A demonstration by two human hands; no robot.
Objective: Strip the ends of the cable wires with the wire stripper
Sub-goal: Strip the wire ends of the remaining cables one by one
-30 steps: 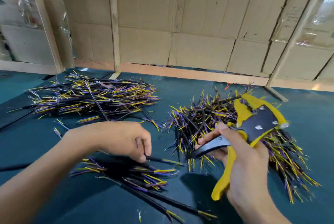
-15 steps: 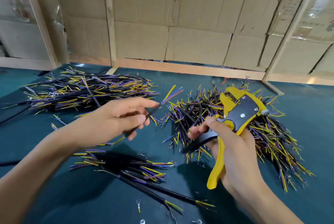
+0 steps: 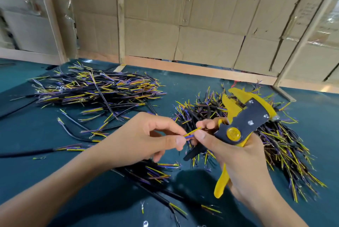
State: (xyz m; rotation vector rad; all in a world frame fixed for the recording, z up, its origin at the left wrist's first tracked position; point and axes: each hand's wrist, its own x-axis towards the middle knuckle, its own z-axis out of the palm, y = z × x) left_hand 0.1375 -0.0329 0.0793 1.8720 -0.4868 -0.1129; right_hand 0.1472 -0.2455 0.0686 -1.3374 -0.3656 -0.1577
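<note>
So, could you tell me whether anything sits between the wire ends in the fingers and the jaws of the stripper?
Nothing visible does. The left hand pinches the wire ends, and the right hand's thumb and fingertip touch them too. The wire stripper sits in that right hand, its jaws up and to the right with only air between.

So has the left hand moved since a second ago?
Yes. The left hand has lifted off the small cable bundle near the table edge and moved right, meeting the right hand and wire stripper before the right-hand pile.
</note>
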